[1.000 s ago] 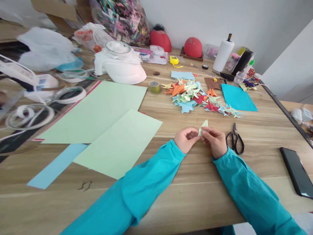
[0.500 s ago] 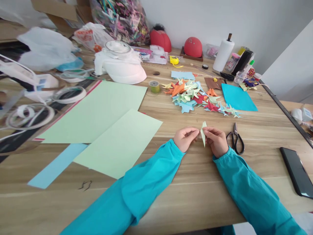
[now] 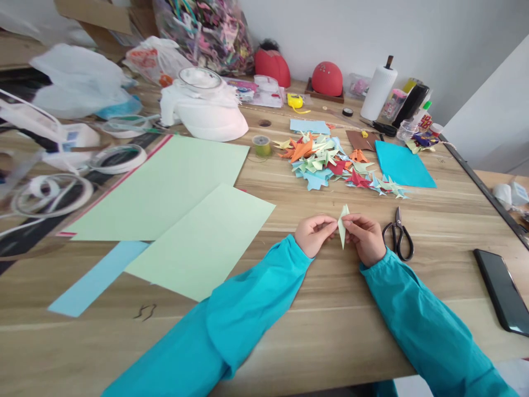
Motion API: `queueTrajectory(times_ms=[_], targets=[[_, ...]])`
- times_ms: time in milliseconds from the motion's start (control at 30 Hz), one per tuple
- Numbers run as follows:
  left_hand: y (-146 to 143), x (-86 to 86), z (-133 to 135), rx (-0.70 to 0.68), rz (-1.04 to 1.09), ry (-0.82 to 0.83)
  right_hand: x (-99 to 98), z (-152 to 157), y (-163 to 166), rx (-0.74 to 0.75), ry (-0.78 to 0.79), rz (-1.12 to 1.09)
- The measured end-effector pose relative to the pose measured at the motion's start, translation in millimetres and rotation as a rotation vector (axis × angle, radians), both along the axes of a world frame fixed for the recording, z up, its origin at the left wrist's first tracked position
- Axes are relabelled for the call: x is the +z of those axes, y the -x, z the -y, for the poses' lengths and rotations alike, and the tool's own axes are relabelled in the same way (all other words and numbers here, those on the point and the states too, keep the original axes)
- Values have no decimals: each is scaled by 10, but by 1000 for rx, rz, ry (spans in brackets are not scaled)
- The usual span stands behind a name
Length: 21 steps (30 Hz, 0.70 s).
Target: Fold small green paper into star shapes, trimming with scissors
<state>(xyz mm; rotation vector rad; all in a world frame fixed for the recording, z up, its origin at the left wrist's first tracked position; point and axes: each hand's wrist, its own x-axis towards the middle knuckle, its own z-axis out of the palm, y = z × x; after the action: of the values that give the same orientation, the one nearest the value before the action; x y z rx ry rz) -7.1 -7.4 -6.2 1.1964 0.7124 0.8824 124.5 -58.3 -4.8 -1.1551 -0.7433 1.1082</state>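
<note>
A small folded piece of pale green paper [image 3: 343, 230] stands narrow and pointed between my two hands above the table. My right hand [image 3: 366, 238] pinches its right side between thumb and finger. From the other side, the thumb and fingertips of my left hand [image 3: 314, 236] are closed at its left edge. Beyond the hands lies a pile of small folded paper pieces [image 3: 316, 160] in orange, red, pale green and light blue. Black-handled scissors [image 3: 397, 234] rest just right of my right hand, blades pointing away.
Large pale green sheets [image 3: 202, 237] and a light blue strip [image 3: 99, 278] lie to the left. A phone [image 3: 502, 289] is at the right edge. Behind the pile are a turquoise square [image 3: 405, 164], a thread spool [image 3: 262, 145], a yellow tape measure [image 3: 295, 101] and a white roll [image 3: 378, 94].
The lower tip of the folded paper has swung slightly to the left. Both hands keep nearly the same place and grip.
</note>
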Motion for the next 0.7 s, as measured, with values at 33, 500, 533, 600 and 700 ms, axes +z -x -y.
queueTrajectory(times_ms=[33, 500, 533, 600, 700], targets=[[0, 1, 0, -2, 1, 5, -2, 2, -1, 1, -3, 3], [1, 27, 4, -15, 4, 39, -12, 10, -7, 25, 4, 39], [1, 29, 4, -16, 3, 37, -13, 10, -7, 24, 4, 42], [1, 34, 2, -19, 3, 31, -15, 12, -5, 24, 2, 45], [2, 39, -2, -23, 2, 24, -16, 13, 0, 23, 6, 44]])
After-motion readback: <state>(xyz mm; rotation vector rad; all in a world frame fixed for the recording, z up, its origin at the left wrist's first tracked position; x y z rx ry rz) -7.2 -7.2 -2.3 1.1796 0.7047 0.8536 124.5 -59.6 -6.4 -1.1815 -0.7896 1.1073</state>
